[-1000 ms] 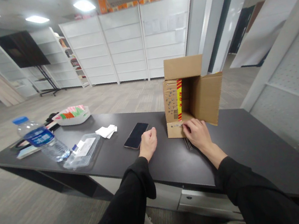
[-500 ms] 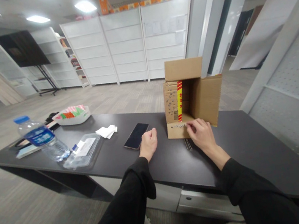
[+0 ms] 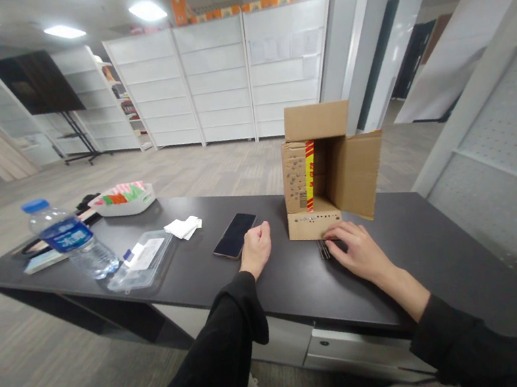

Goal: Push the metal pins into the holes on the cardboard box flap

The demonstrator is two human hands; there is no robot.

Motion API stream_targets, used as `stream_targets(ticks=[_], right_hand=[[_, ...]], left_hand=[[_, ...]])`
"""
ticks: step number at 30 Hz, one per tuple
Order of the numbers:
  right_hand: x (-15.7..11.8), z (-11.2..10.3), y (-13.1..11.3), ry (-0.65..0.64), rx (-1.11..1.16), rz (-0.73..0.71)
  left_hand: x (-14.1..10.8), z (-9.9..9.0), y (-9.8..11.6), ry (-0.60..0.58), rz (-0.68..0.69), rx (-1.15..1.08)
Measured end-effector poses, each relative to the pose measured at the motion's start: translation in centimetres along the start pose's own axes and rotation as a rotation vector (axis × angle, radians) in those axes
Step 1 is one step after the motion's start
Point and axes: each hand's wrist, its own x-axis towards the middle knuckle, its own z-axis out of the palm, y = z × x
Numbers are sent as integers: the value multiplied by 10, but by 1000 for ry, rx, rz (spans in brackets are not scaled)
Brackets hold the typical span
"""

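My left hand (image 3: 257, 247) is closed in a fist beside the right edge of a black phone (image 3: 236, 236); what it holds, if anything, is hidden. My right hand (image 3: 351, 247) is at the lower front of an open cardboard box (image 3: 297, 180), its fingers apart and bent over several thin dark metal pieces (image 3: 323, 249) on the table. No object shows between its thumb and fingers. The box's front flap (image 3: 312, 226) carries a row of small holes or studs, and yellow and red tape runs down its side.
On the dark table (image 3: 299, 286), left of the phone, are white papers (image 3: 184, 228), a clear plastic case (image 3: 142, 274), a water bottle (image 3: 71, 236) and a white basket (image 3: 125, 207). A perforated panel (image 3: 511, 122) stands at the right.
My right hand has moved down from the box's front flap to the thin metal pieces, and its fingers have spread. My left hand has stayed in place.
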Motion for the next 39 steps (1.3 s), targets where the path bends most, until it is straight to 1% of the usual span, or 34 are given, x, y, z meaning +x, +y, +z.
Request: stream_targets(ticks=[7, 19, 27, 35, 39], right_hand=[[-5, 0, -10, -85, 20, -10], [-6, 1, -11, -158, -15, -28], [-6, 2, -11, -180, -2, -39], [-5, 0, -12, -184, 22, -83], [-5, 0, -13, -187, 30, -77]], left_hand=[[1, 0, 1, 6, 1, -1], [2, 0, -1, 7, 1, -7], [1, 0, -1, 11, 1, -15], [1, 0, -2, 9, 5, -16], [1, 0, -2, 7, 10, -12]])
